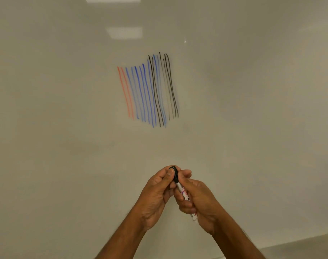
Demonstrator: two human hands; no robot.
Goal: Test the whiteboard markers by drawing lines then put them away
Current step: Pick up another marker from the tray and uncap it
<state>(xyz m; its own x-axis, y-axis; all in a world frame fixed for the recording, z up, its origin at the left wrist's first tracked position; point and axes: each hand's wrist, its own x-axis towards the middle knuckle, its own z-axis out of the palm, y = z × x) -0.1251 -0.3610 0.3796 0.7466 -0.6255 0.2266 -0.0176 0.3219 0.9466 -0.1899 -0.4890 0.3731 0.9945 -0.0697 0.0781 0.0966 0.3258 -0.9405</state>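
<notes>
Whiteboard ahead: red, blue and black test lines at twelve o'clock. We pinch the black cap left-handed, right hand gripping the marker; stowing remains.

Marker label unreadable, barrel partly behind R fingers.

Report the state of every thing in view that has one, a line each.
White-barrelled whiteboard marker: held roughly upright in both hands, off the board.
Black plastic cap: on the marker's upper end; whether fully seated, cannot tell.
Left hand: pinches the cap.
Right hand: grips the barrel.
Glossy white whiteboard: marked.
Red, blue and black lines: drawn side by side, unerased.
</notes>
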